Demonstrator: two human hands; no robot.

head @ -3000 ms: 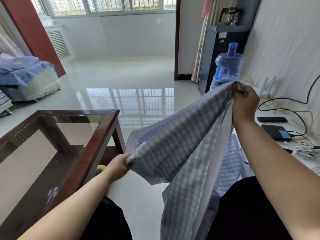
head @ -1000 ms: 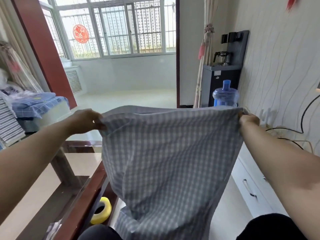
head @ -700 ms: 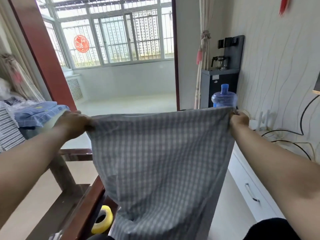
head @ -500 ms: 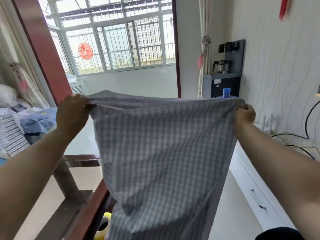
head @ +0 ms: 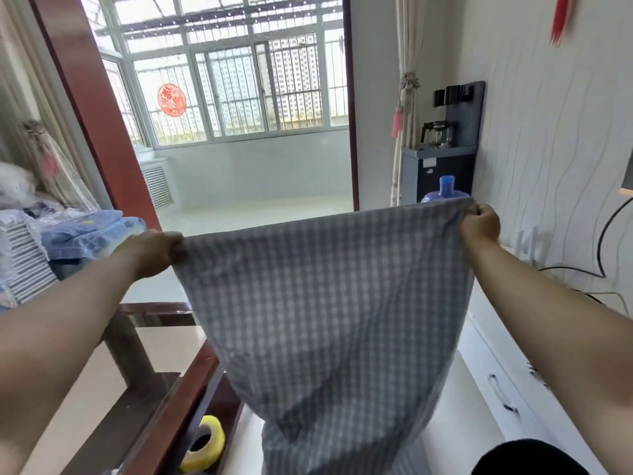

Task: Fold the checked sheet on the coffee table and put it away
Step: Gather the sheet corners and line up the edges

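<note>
The grey-and-white checked sheet [head: 329, 313] hangs in the air in front of me, stretched flat between both hands and narrowing toward the floor. My left hand [head: 154, 252] grips its top left corner, fingers curled round the cloth. My right hand [head: 479, 226] grips the top right corner at about the same height. The glass-topped wooden coffee table [head: 171, 395] stands low on the left, its right edge just beside the hanging sheet.
A yellow tape roll [head: 203, 443] lies on the table's lower shelf. A white low cabinet [head: 507, 389] with cables runs along the right wall. A blue water bottle [head: 445, 192] and a dark dispenser [head: 442, 159] stand behind the sheet. Folded bedding [head: 85, 234] is piled at left.
Three seconds ago the sheet hung slack with my left hand low by the table. Both hands have since raised and spread it flat; in the last half second the top edge dropped slightly.
</note>
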